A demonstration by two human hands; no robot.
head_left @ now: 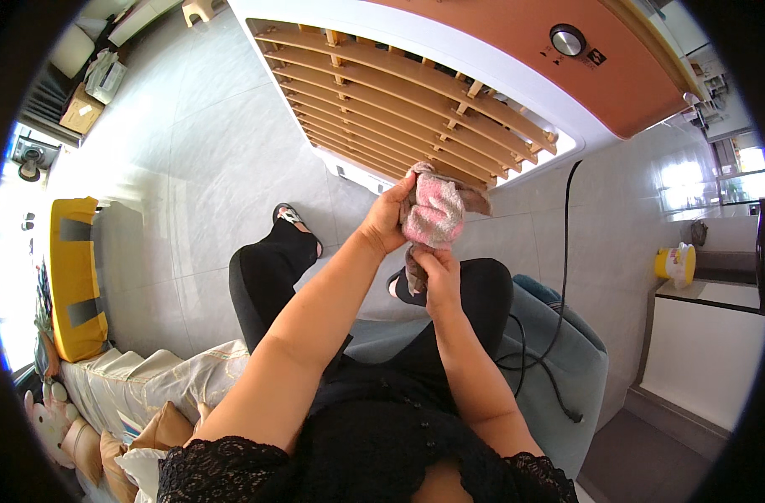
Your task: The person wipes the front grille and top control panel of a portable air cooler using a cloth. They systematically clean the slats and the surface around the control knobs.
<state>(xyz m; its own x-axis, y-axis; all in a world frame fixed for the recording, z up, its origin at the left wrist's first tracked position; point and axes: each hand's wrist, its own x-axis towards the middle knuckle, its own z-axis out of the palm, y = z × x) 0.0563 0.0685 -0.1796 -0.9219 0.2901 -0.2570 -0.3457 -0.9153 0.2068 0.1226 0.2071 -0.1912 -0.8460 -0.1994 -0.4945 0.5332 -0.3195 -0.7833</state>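
Bunched between my two hands is a pink and white cleaning cloth (434, 211) with grey-brown, dirty-looking parts. My left hand (387, 220) grips its left side, fingers mostly hidden behind the folds. Lower down, my right hand (440, 275) pinches a darker grey-brown end of it. Just beyond the cloth stands a white appliance (357, 178) with a tan slatted grille (399, 101). A flap of the cloth hangs close to the grille's lower right corner; whether they touch I cannot tell. On the appliance's orange-brown panel (500, 33) sits a round silver knob (568, 39).
I sit on a blue-grey seat (559, 369), over which a black power cord (564, 251) runs. To the left are a yellow plastic piece (72, 277) and a covered sofa (139, 377) with cushions. A yellow bucket (678, 264) rests on a white cabinet (693, 352) at right.
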